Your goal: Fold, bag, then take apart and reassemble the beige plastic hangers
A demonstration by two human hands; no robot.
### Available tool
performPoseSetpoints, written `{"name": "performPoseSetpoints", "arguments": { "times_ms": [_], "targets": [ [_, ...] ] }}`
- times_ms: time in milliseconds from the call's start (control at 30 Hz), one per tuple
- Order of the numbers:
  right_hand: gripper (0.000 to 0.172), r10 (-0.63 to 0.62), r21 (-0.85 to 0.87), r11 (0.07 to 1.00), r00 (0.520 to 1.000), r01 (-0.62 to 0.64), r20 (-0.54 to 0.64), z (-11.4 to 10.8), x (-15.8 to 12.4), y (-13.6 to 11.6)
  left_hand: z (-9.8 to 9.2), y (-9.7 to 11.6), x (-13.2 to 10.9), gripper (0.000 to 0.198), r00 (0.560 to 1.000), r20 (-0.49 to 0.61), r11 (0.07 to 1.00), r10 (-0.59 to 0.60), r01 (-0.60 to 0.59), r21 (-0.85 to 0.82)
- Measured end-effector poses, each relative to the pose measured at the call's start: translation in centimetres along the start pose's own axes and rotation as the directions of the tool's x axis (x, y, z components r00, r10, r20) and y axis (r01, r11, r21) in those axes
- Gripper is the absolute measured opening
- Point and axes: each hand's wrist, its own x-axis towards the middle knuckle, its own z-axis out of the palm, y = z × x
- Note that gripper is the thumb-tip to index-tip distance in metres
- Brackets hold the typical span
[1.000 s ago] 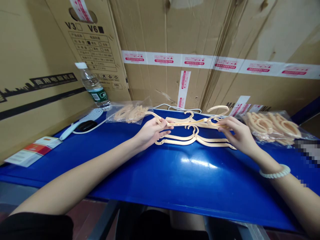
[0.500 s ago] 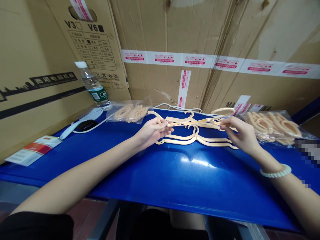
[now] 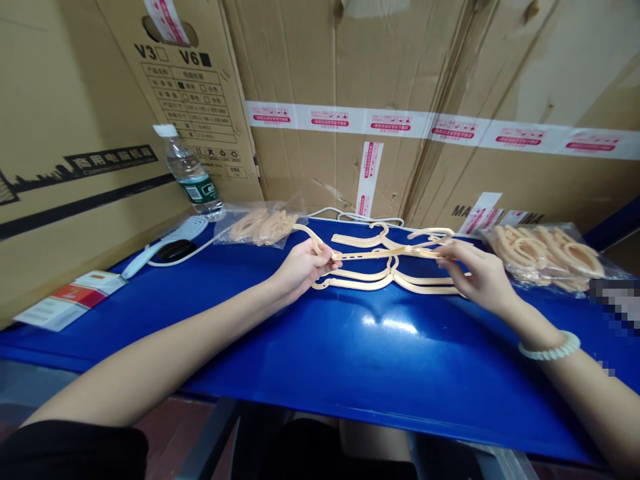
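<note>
From the head camera, the left hand (image 3: 300, 268) pinches the left end of a peach plastic hanger (image 3: 373, 253) and the right hand (image 3: 475, 275) pinches its right end. The hanger is held level just above more hangers (image 3: 400, 281) lying at the far middle of the blue table (image 3: 350, 360). A bag of hooks (image 3: 545, 257) lies to the right, and a water bottle (image 3: 190, 179) stands far left.

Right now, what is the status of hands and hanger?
Left hand, right hand: both shut on one hanger. Other hangers lie beneath. Bag near right hand.
</note>
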Motion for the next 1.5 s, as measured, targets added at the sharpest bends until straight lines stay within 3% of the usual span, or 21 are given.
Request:
{"name": "performPoseSetpoints", "arguments": {
  "times_ms": [600, 833, 1000, 1067, 1133, 1167, 1200, 1233, 1267, 1300, 1333, 1367, 1433, 1500],
  "targets": [
    [0.016, -0.011, 0.002, 1.0, 0.998, 0.011, 0.054, -0.3, -0.1, -1.5, 0.6, 0.1, -0.4, 0.021, 0.978, -0.113, 0.984, 0.178, -0.174, 0.045],
    [0.024, 0.229, 0.208, 0.95, 0.972, -0.233, 0.041, -0.4, -0.2, -1.8, 1.0, 0.2, -0.9, 0.026, 0.974, -0.128, 0.976, 0.184, -0.196, -0.09],
    [0.028, 0.305, 0.379, 0.874, 0.951, -0.303, 0.057, -0.5, 0.1, -2.6, 1.5, 0.6, -1.4, 0.024, 0.981, -0.165, 0.985, 0.104, -0.125, -0.117],
    [0.029, 0.337, 0.417, 0.846, 0.939, -0.331, 0.064, -0.8, 0.4, -2.8, 1.9, 0.3, -2.2, 0.024, 0.987, -0.136, 0.996, 0.08, -0.085, -0.032],
    [0.03, 0.362, 0.442, 0.817, 0.926, -0.372, 0.11, -1.4, 0.7, -2.9, 2.4, -0.3, -3.7, 0.019, 0.99, 0.007, 0.975, 0.141, -0.14, 0.172],
    [0.03, 0.365, 0.452, 0.8, 0.918, -0.394, 0.154, -1.6, 0.8, -2.9, 2.6, -0.7, -4.6, 0.012, 0.966, 0.151, 0.921, 0.21, -0.248, 0.302],
    [0.031, 0.359, 0.46, 0.785, 0.91, -0.415, 0.209, -1.9, 0.9, -2.9, 2.8, -1.1, -5.5, 0.005, 0.896, 0.333, 0.818, 0.293, -0.416, 0.398],
    [0.032, 0.346, 0.467, 0.77, 0.899, -0.435, 0.269, -2.0, 1.0, -2.9, 3.0, -1.5, -6.4, 0.005, 0.772, 0.559, 0.672, 0.302, -0.588, 0.45],
    [0.033, 0.327, 0.474, 0.755, 0.887, -0.453, 0.328, -2.1, 1.1, -2.9, 3.2, -1.9, -7.2, 0.011, 0.617, 0.738, 0.52, 0.273, -0.74, 0.427],
    [0.034, 0.307, 0.482, 0.74, 0.873, -0.47, 0.38, -2.1, 1.1, -2.8, 3.3, -2.2, -7.9, 0.017, 0.481, 0.848, 0.379, 0.224, -0.844, 0.378],
    [0.034, 0.288, 0.485, 0.728, 0.858, -0.484, 0.424, -2.0, 1.1, -2.7, 3.3, -2.4, -8.3, 0.019, 0.371, 0.913, 0.262, 0.17, -0.91, 0.321],
    [0.034, 0.272, 0.482, 0.721, 0.843, -0.498, 0.463, -1.9, 1.0, -2.6, 3.3, -2.7, -8.6, 0.018, 0.297, 0.946, 0.168, 0.131, -0.947, 0.274],
    [0.033, 0.241, 0.466, 0.718, 0.813, -0.517, 0.53, -1.5, 0.8, -2.2, 3.2, -2.9, -8.6, 0.015, 0.252, 0.964, 0.034, 0.084, -0.968, 0.25],
    [0.03, 0.205, 0.436, 0.736, 0.784, -0.518, 0.586, -1.4, 0.6, -1.7, 3.0, -3.0, -8.2, 0.018, 0.289, 0.955, -0.05, 0.061, -0.955, 0.292]
  ]
}}
